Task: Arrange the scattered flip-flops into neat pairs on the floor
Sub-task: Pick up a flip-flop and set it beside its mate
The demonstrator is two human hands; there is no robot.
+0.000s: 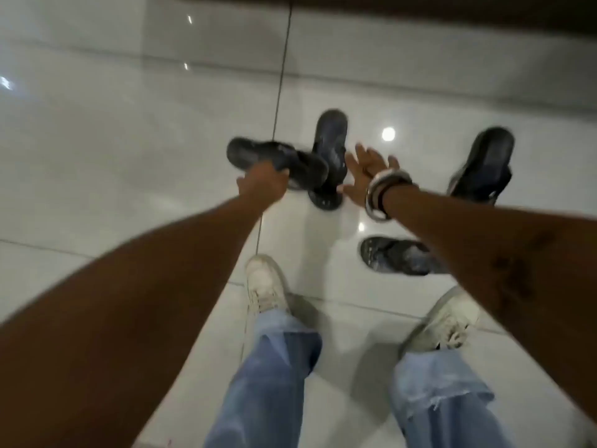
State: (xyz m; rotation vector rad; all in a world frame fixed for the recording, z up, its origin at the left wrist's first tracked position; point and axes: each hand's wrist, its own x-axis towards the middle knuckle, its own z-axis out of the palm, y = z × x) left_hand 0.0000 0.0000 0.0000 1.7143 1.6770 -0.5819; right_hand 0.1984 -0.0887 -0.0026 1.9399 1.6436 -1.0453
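Several dark flip-flops are in the head view on a glossy white tile floor. My left hand (pixel 262 185) is shut on one flip-flop (pixel 274 161), held sideways above the floor. Just right of it a second flip-flop (pixel 329 147) lies pointing away from me, partly covered by the held one. My right hand (pixel 366 171), with bangles on the wrist, hovers open with fingers spread beside that second flip-flop. A third flip-flop (pixel 484 163) lies at the far right. A fourth (pixel 392 255) lies nearer me, partly hidden under my right forearm.
My two feet in white sneakers (pixel 266 286) (pixel 447 321) and blue jeans stand on the tiles (pixel 129 140) below the flip-flops. A dark band (pixel 420 8), perhaps furniture or a wall base, runs along the top edge. The picture is motion-blurred.
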